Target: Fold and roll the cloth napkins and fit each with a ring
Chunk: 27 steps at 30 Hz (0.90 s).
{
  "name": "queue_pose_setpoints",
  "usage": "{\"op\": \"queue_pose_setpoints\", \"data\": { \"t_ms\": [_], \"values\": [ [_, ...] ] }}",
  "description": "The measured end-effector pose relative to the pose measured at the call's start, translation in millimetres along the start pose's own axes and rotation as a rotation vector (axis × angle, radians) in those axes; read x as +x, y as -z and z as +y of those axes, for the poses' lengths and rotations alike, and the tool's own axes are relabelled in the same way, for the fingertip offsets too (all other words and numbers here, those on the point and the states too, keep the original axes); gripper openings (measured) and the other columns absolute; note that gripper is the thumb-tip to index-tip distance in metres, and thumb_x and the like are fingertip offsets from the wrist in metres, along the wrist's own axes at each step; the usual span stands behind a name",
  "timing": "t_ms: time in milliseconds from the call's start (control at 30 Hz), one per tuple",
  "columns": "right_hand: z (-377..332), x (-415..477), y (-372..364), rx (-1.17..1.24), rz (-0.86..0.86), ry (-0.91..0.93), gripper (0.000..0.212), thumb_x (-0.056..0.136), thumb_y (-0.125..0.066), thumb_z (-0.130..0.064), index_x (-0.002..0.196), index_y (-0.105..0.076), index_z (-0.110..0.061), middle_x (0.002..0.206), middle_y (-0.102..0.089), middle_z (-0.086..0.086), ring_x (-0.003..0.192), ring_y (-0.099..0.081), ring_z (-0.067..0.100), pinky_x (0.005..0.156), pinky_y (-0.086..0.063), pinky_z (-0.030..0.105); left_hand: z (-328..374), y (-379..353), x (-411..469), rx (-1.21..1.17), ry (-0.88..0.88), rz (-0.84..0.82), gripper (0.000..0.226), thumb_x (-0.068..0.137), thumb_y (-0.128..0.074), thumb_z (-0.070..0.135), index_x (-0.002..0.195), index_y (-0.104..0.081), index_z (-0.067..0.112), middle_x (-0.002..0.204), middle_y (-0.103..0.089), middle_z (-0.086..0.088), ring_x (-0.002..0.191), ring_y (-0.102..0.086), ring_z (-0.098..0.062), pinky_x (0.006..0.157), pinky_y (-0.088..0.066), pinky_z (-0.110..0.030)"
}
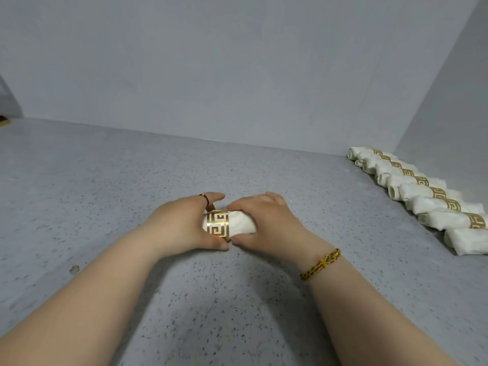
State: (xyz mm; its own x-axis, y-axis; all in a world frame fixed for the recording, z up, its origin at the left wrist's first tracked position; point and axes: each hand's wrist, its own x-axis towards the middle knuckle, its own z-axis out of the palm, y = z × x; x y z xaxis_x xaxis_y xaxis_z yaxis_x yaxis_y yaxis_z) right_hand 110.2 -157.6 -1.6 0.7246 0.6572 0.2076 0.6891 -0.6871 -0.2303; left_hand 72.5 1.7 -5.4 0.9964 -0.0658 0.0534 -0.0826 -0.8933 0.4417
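Observation:
A rolled white cloth napkin (241, 224) lies on the grey speckled counter (105, 194) at the centre. A gold cut-out ring (217, 224) sits around its left part. My left hand (182, 223) curls round the ring and the napkin's left end, thumb at the front. My right hand (264, 220) grips the roll's right part, fingers over the top and thumb below. Both ends of the napkin are hidden by the hands.
Several rolled napkins with gold rings (422, 191) lie in a row along the right wall, running toward the near right. Grey walls close off the back and right side. A small crumb-like speck (74, 269) lies on the counter at the left.

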Motion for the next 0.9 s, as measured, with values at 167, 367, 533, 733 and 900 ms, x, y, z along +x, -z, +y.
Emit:
{"op": "queue_pose_setpoints", "data": {
  "t_ms": [167, 367, 533, 733, 900],
  "values": [
    [7, -2, 0, 0.075, 0.010, -0.015, 0.037, 0.082, -0.062, -0.028, 0.118, -0.053, -0.024, 0.118, -0.059, -0.006, 0.111, -0.048, 0.014, 0.101, -0.023, 0.026, -28, 25, -7, -0.219, 0.060, -0.163, 0.079, 0.068, -0.077, 0.030, 0.135, -0.033, 0.032, 0.108, -0.047, 0.021, 0.099, -0.049, 0.001, 0.072, -0.033, -0.003],
    [9, -5, 3, 0.081, -0.036, -0.048, 0.048, 0.077, -0.067, -0.035, 0.121, -0.049, -0.026, 0.117, -0.056, -0.008, 0.109, -0.045, 0.012, 0.100, -0.023, 0.025, -47, 27, -4, -0.395, 0.102, -0.184, 0.035, 0.059, -0.081, 0.021, 0.088, -0.064, 0.033, 0.087, -0.071, 0.013, 0.087, -0.065, -0.007, 0.073, -0.046, -0.010],
    [7, -3, 0, 0.020, -0.009, -0.045, 0.046, 0.079, -0.064, -0.039, 0.122, -0.049, -0.029, 0.118, -0.055, -0.009, 0.113, -0.041, 0.013, 0.107, -0.014, 0.029, -47, 23, -1, -0.413, 0.081, -0.155, 0.028, 0.069, -0.078, 0.011, 0.081, -0.065, 0.033, 0.079, -0.070, 0.018, 0.076, -0.064, -0.006, 0.070, -0.045, -0.012],
    [8, -1, -2, 0.016, -0.018, -0.060, 0.054, 0.078, -0.065, -0.042, 0.127, -0.045, -0.032, 0.125, -0.051, -0.010, 0.120, -0.037, 0.013, 0.110, -0.010, 0.032, -46, 23, -1, -0.443, 0.085, -0.145, 0.029, 0.061, -0.082, 0.019, 0.079, -0.064, 0.033, 0.077, -0.072, 0.013, 0.076, -0.064, -0.004, 0.070, -0.046, -0.014],
    [24, -13, 16, 0.337, -0.011, -0.268, 0.065, 0.076, -0.069, -0.032, 0.132, -0.037, -0.025, 0.130, -0.045, -0.005, 0.113, -0.042, 0.011, 0.096, -0.034, 0.025, -44, 26, -3, -0.376, 0.126, -0.201, 0.054, 0.061, -0.080, 0.035, 0.109, -0.056, 0.029, 0.104, -0.060, 0.013, 0.098, -0.057, -0.005, 0.084, -0.041, -0.013]
  ]
}}
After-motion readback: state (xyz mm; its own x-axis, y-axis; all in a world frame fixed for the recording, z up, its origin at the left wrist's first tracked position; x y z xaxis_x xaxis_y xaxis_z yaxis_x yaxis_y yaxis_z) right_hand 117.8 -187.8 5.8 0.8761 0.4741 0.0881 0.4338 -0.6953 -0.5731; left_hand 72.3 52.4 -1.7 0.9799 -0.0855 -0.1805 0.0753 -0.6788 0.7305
